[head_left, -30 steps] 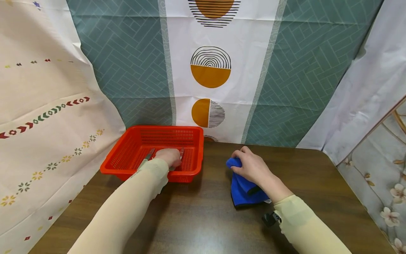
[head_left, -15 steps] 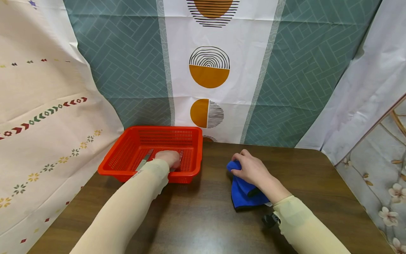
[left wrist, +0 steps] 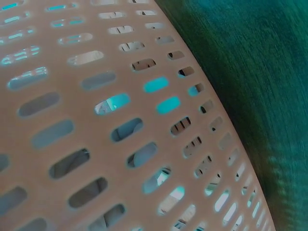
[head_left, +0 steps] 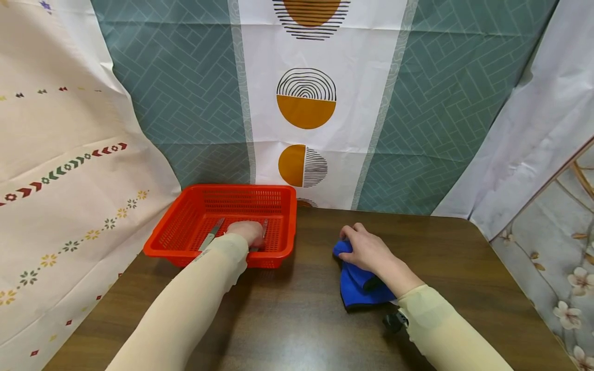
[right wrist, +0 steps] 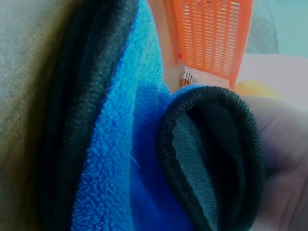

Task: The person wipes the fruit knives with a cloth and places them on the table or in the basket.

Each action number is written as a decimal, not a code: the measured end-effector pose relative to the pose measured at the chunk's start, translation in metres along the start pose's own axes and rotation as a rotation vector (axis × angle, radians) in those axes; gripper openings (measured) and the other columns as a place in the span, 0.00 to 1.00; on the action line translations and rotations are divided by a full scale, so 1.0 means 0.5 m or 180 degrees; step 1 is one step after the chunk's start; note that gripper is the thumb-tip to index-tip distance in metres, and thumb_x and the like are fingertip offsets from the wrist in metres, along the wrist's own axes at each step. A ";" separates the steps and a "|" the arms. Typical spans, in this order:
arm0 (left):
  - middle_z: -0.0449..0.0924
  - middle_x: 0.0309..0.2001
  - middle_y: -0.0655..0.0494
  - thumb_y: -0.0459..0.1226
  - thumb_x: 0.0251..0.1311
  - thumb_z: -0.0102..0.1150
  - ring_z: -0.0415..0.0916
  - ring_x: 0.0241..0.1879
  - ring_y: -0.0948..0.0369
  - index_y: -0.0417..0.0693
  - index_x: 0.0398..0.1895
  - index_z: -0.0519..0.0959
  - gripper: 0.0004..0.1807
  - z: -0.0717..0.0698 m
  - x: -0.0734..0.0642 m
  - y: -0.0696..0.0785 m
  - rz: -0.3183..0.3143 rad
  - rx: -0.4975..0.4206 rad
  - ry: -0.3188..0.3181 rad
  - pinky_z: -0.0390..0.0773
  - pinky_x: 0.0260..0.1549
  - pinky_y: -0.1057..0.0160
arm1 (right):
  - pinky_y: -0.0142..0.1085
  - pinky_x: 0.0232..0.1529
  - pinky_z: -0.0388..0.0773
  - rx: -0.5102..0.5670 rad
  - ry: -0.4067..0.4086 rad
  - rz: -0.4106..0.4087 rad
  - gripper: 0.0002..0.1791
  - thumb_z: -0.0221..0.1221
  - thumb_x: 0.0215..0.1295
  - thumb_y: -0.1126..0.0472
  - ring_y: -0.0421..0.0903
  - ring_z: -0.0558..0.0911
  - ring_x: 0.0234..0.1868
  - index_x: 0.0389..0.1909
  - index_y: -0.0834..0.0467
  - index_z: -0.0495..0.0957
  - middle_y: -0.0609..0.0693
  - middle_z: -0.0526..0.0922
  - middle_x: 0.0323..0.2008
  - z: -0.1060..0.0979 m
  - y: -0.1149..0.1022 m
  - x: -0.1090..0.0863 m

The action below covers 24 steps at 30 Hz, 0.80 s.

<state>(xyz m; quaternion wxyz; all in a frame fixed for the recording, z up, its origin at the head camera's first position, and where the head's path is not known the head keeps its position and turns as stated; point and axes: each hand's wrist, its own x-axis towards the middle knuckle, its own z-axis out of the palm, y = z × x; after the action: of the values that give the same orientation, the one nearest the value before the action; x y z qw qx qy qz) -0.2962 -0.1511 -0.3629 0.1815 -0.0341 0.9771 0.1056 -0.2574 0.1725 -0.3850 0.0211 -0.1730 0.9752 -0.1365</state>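
My left hand (head_left: 246, 233) reaches down into the red plastic basket (head_left: 154, 248), its fingertips hidden below the back of the hand. Right beside it shows a slim metallic piece (head_left: 265, 226), partly covered by the hand. Left of the hand lies a knife-like tool (head_left: 211, 235) with a pale handle and a darker blade. In the left wrist view the slotted basket wall (left wrist: 144, 115) fills most of the picture. My right hand (head_left: 371, 251) grips the far end of a blue cloth (head_left: 364, 291) with black edging; the fold of the blue cloth (right wrist: 115, 159) stands up close to the right wrist camera.
The dark wooden table (head_left: 297, 319) stretches between and in front of both arms. A patterned curtain (head_left: 306, 170) hangs along the table's back edge, right behind the basket. A pale embroidered cloth (head_left: 83, 206) hangs on the left, and a floral one (head_left: 557, 278) on the right.
My right hand has drawn slightly back toward me, and the blue cloth has slid a little with it. The left hand has stayed nearly still in the basket.
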 end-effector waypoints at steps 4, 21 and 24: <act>0.83 0.34 0.52 0.47 0.68 0.73 0.79 0.40 0.52 0.50 0.36 0.88 0.11 0.000 0.004 0.004 0.0169 0.0328 0.0106 0.81 0.47 0.53 | 0.55 0.50 0.85 -0.0012 -0.0102 0.0050 0.26 0.75 0.70 0.54 0.55 0.84 0.41 0.63 0.56 0.78 0.61 0.78 0.55 0.004 0.006 0.003; 0.74 0.73 0.38 0.57 0.78 0.61 0.74 0.68 0.39 0.42 0.79 0.71 0.38 -0.019 -0.057 0.032 0.0839 0.0482 0.1106 0.74 0.69 0.35 | 0.68 0.71 0.70 -0.0154 -0.0080 -0.0017 0.43 0.65 0.78 0.38 0.70 0.72 0.75 0.85 0.53 0.65 0.67 0.69 0.77 -0.030 0.008 -0.024; 0.69 0.80 0.40 0.58 0.79 0.59 0.66 0.76 0.38 0.45 0.83 0.68 0.40 -0.013 -0.088 0.030 0.1014 0.0485 0.1317 0.67 0.73 0.33 | 0.69 0.75 0.65 -0.0206 0.0092 -0.0114 0.44 0.64 0.79 0.38 0.70 0.67 0.80 0.86 0.55 0.64 0.65 0.65 0.81 -0.043 -0.002 -0.037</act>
<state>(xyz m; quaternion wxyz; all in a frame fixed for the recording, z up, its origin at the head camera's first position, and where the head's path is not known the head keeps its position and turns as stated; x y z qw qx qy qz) -0.2590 -0.1367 -0.3382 -0.0390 0.1129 0.9916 0.0497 -0.2416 0.1836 -0.3643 -0.0010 -0.1891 0.9760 -0.1077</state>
